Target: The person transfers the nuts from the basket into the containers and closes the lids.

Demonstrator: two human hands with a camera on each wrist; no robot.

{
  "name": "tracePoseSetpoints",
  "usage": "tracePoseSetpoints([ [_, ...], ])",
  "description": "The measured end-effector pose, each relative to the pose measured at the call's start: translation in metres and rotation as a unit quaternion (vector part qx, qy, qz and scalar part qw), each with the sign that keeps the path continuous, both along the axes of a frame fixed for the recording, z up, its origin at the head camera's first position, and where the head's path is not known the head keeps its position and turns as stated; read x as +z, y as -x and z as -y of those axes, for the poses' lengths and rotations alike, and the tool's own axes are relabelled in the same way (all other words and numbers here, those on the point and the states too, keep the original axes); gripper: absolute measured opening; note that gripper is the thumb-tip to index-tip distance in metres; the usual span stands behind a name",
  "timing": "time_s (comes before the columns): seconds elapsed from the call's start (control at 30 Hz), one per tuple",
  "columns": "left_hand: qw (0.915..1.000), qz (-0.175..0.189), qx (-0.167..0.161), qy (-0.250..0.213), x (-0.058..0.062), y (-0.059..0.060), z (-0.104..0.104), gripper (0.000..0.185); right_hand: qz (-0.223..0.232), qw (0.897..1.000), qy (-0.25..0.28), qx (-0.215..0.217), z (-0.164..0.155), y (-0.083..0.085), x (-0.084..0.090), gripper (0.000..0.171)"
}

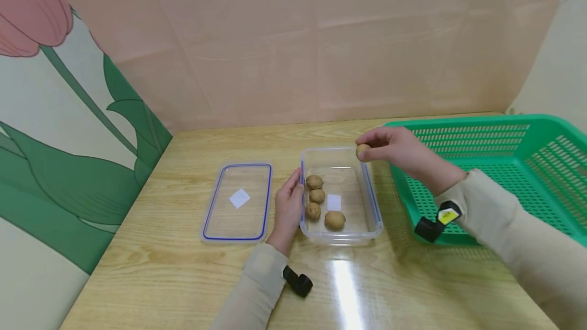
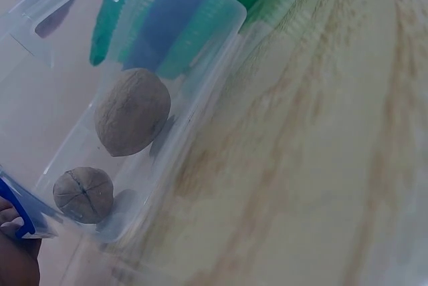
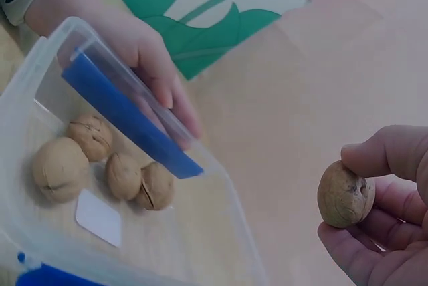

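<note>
Our right hand [image 1: 399, 154] pinches a walnut [image 1: 363, 150] at the frame's middle over the container [image 1: 373, 207], left hand [image 1: 289, 208] flat against it; lowering comes next

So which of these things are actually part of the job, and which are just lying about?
In the job:
- walnut pinched in right hand
- clear container, steadied by left hand
- four walnuts inside

Lying about:
- lid
- green basket
</note>
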State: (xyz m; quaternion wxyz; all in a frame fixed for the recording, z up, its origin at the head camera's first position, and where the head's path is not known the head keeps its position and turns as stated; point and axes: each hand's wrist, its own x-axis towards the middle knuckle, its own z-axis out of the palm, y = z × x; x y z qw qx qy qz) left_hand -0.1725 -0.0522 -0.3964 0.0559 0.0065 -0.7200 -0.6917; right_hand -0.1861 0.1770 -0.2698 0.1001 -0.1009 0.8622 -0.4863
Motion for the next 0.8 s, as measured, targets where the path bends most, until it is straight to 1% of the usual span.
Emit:
tracePoseSetpoints([
  [0.27,1.0000,0.005,0.007,0.001,0.001,0.000,-0.001,0.040,0.008,1.000,0.003,0.016,0.017,0.004,-0.009,0.039],
  [0.43,0.9999,0.001,0.011,0.002,0.001,0.000,-0.001,0.040,0.008,1.000,-0.010,0.024,0.029,0.012,-0.018,0.036],
  [0.6,1.0000,-0.003,0.007,-0.004,0.000,0.001,0.000,0.039,0.020,0.999,-0.025,0.030,0.043,0.018,-0.027,0.034],
  [0.7,1.0000,-0.007,0.004,-0.006,-0.001,0.002,0.001,0.039,0.027,0.998,-0.036,0.040,0.052,0.021,-0.032,0.034],
  [0.8,1.0000,-0.005,0.004,-0.003,-0.001,0.002,0.001,0.039,0.021,0.997,-0.047,0.055,0.060,0.023,-0.036,0.033],
])
